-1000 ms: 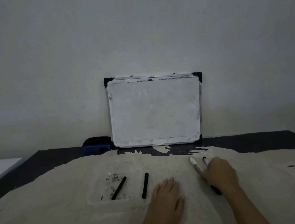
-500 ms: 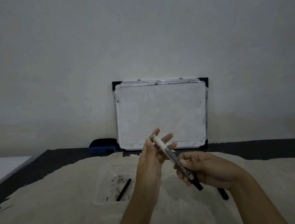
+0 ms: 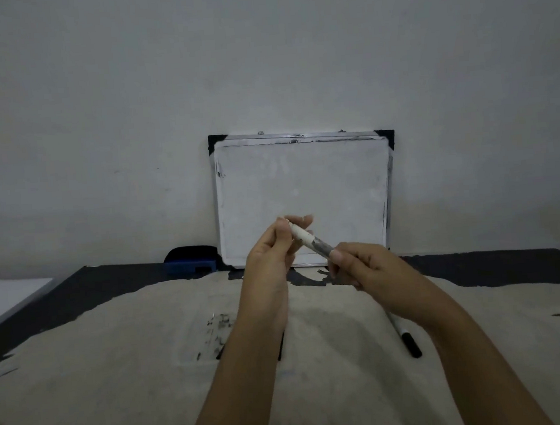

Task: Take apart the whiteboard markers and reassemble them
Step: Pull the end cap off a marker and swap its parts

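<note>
Both hands raised over desk [image 3: 117, 376], sharing one whiteboard marker [image 3: 309, 240] held tilted. Left hand [image 3: 268, 256] pinches its white upper end with fingertips, right hand [image 3: 363, 269] closed round the lower barrel. Below and right of the right grip, second marker [image 3: 405, 336] lies on the desk, black cap toward the camera. Whiteboard [image 3: 302, 177] leans on wall behind the grip; blue eraser [image 3: 190, 259] far left of it

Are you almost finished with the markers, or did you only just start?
Only just started. Done: nothing looks taken apart yet. In hand: one marker is held up, left hand pinching its white end, right hand gripping the other end. Left: opening it, rebuilding it, then the second marker on the table.
</note>
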The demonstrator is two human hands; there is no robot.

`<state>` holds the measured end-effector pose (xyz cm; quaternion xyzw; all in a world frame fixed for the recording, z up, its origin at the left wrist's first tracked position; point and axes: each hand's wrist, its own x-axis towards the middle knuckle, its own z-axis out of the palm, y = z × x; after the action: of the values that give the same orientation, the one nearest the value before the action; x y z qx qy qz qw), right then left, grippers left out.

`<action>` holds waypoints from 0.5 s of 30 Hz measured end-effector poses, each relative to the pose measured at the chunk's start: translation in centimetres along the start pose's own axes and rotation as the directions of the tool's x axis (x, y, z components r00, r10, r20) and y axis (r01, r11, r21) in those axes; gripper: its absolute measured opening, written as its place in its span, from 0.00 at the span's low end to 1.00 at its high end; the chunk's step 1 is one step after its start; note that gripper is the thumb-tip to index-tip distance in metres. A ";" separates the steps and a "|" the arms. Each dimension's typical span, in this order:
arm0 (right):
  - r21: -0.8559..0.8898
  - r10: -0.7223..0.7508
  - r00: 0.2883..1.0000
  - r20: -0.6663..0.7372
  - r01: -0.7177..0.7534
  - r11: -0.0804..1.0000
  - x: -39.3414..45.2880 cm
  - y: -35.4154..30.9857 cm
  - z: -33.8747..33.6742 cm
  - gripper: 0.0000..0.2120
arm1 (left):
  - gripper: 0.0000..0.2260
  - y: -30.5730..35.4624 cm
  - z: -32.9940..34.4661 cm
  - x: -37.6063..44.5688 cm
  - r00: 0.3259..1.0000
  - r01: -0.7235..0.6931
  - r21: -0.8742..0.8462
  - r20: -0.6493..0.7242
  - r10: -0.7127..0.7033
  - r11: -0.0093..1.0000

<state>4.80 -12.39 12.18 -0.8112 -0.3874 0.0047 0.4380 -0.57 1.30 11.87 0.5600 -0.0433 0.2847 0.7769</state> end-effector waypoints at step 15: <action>-0.392 -0.254 0.900 -0.354 0.104 0.914 -0.7 -0.3 -2.6 0.05 | 0.08 1.0 -1.3 0.2 0.958 0.015 -0.189 -0.277 -0.068 0.982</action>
<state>5.02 -14.58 13.76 -0.8222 -0.3585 -0.2725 0.3483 -1.21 2.74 12.36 0.4397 0.0534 0.3398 0.8297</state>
